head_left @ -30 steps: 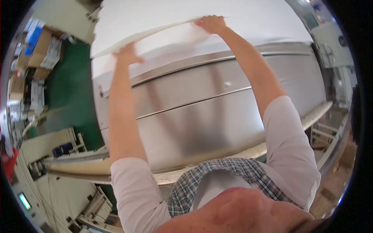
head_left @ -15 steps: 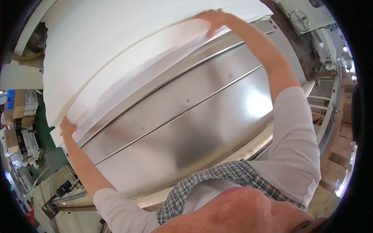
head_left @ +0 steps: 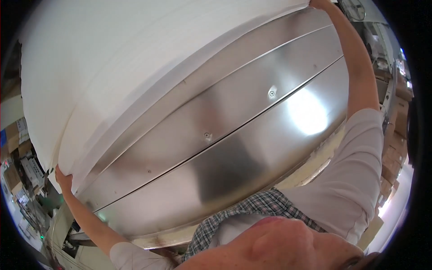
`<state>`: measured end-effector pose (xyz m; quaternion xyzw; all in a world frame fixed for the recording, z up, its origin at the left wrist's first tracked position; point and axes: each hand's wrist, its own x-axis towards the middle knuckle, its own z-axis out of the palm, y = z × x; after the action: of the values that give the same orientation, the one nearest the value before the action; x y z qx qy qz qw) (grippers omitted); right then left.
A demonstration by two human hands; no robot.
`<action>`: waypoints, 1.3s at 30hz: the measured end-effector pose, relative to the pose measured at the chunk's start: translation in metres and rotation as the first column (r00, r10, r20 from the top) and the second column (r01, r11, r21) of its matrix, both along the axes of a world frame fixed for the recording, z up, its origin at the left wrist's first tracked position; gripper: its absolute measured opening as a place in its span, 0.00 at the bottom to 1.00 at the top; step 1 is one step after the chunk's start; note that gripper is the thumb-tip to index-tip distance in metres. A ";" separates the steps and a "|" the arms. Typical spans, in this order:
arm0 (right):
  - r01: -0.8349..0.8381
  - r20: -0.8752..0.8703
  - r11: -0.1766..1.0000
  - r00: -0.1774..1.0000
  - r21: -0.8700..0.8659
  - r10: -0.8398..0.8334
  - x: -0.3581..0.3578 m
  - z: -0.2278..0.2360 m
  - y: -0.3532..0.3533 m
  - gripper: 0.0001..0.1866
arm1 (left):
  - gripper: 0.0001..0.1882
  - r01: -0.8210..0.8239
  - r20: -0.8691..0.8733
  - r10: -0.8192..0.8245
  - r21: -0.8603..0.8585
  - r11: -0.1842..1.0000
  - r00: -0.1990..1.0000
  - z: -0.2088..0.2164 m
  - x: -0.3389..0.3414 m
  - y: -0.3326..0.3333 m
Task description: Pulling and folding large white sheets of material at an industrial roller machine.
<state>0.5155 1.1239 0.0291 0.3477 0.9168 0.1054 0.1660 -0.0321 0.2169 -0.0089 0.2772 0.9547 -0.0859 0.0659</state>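
Note:
A broad white sheet (head_left: 148, 49), which could be cloth or paper, covers the far side of a shiny metal table (head_left: 256, 117). Its near edge runs in a curve between my two hands. At the near left end of that edge, my left hand (head_left: 64, 179) is closed on the sheet. My right hand (head_left: 320, 3) reaches to the far right corner and grips the edge there, partly cut off by the top of the view. Between them a loose, lighter fold hangs along the edge above bare metal.
Screws and a long seam mark the metal surface. Cardboard boxes (head_left: 396, 135) are stacked on the right, and more boxes and packages (head_left: 31, 166) stand at the left. Behind my right forearm is a handwheel (head_left: 355, 9).
My right hand has moved right along the edge to the sheet's corner, from spread fingers to a grip. My left hand has shifted slightly nearer and left, and my view sits closer over the table.

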 end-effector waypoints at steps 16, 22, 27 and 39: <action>0.072 -0.606 0.961 0.788 0.268 0.109 0.045 0.074 -0.048 0.19 | 0.32 0.134 -0.535 -0.031 0.154 0.979 0.845 0.048 0.017 -0.028; -0.121 -0.463 0.889 0.818 0.442 0.342 0.176 0.114 -0.042 0.29 | 0.31 0.245 -0.597 -0.094 0.176 0.953 0.797 0.107 0.076 -0.047; -0.111 -0.473 0.925 0.833 0.364 0.286 0.244 0.095 -0.125 0.27 | 0.25 0.349 -0.535 -0.195 0.204 0.915 0.822 0.128 0.177 -0.095; -0.069 -0.388 0.996 0.918 0.064 0.089 0.410 0.005 -0.252 0.31 | 0.27 0.010 -0.273 0.034 0.158 0.987 0.961 0.041 0.360 -0.218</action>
<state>0.9257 0.8719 0.0337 0.3284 0.9419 0.0630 -0.0327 0.3280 -0.0009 0.0316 0.2610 0.9601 -0.0471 -0.0891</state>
